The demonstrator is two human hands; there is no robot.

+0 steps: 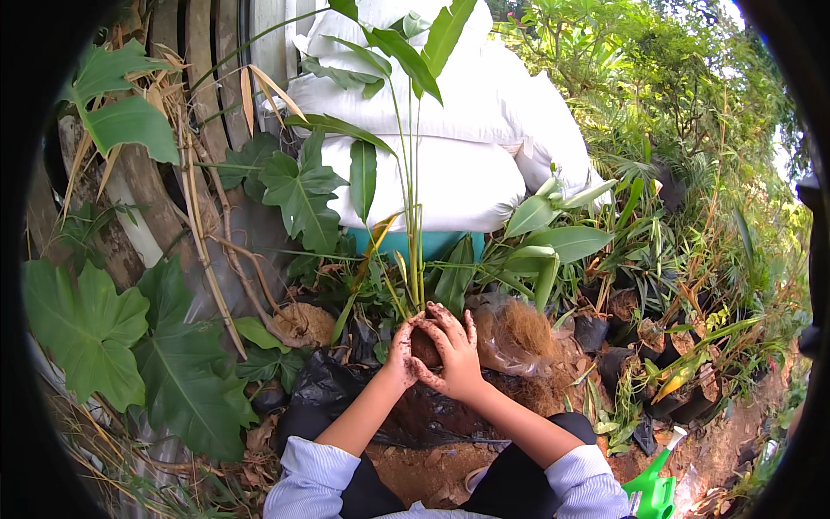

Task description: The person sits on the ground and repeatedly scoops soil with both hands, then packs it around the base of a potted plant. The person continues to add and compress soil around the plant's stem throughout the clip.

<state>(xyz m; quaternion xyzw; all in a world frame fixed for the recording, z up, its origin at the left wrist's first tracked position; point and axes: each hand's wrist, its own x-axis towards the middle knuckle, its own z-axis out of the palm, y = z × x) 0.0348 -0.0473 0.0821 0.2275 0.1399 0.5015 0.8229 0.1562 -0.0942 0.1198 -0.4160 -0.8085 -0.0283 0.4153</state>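
Observation:
My left hand (pixel 401 353) and my right hand (pixel 454 357), both smeared with dark soil, cup a brown ball of soil (pixel 425 349) from either side. Their fingertips come close together on its far side. Right behind them, slender upright stems (pixel 415 259) of a tall leafy plant rise; my fingers hide where they meet the soil ball. Beneath my forearms spreads a black plastic sheet (pixel 331 383) with dark soil (pixel 428 415) on it. Just right of my right hand lies a clear plastic bag (pixel 496 337) with brown coconut fibre (pixel 528 331) spilling out.
White stuffed sacks (pixel 421 175) are stacked beyond the plant, above a teal container (pixel 441 245). Large lobed leaves (pixel 188 370) crowd the left side. Black plant bags (pixel 590 332) stand at right, and a green watering can (pixel 652 486) sits at lower right.

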